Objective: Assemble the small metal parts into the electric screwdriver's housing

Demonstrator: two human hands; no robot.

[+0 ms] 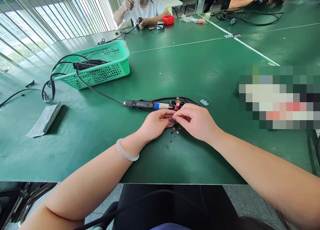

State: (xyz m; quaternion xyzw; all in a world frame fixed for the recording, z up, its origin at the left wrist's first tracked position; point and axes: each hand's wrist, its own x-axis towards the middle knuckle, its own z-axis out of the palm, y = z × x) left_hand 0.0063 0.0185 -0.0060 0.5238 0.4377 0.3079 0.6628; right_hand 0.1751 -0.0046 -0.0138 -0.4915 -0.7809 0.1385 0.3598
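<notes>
My left hand (157,123) is closed on a small dark part (172,120) near the middle of the green table. On its right side, my right hand (196,121) has its thumb and finger pinched together at the same part; anything else between those fingertips is too small to make out. Just beyond both hands lies a black and silver electric screwdriver (147,105) with a blue band, its cable running left. A red piece (177,104) stands by its right end. Tiny loose pieces (178,130) lie just below my fingers, and a light flat piece (204,102) lies behind my right hand.
A green basket (100,78) with black cables stands at the back left. A paper-wrapped packet (46,120) lies on the left. Two people sit across the table (175,67), near a red box (168,19) and cables (250,17). The right side shows a blurred area.
</notes>
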